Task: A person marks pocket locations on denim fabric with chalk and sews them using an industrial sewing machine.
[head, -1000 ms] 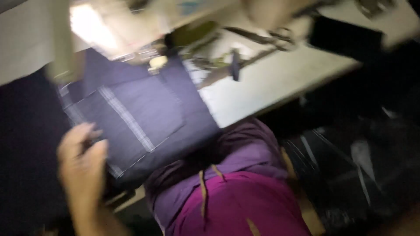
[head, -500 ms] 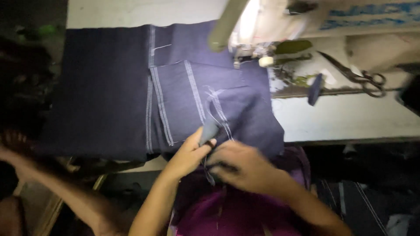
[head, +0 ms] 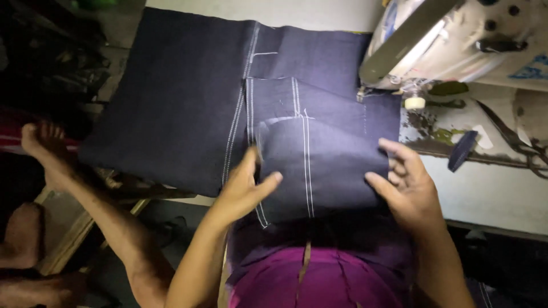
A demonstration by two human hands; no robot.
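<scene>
A large piece of dark denim (head: 171, 102) with pale stitch lines lies spread over the light table (head: 491, 194) and hangs a little over its near edge; the sewing machine (head: 456, 40) stands at the upper right, its foot at the right edge of the cloth. On the denim lies a smaller denim panel (head: 319, 165). The left hand (head: 242, 191) rests on the left edge of this panel, fingers half open, thumb out, gripping nothing; the right hand (head: 408, 188) presses its right edge, fingers curled loosely. Scissors (head: 522, 142) and a small dark strip (head: 461, 150) lie to the right.
</scene>
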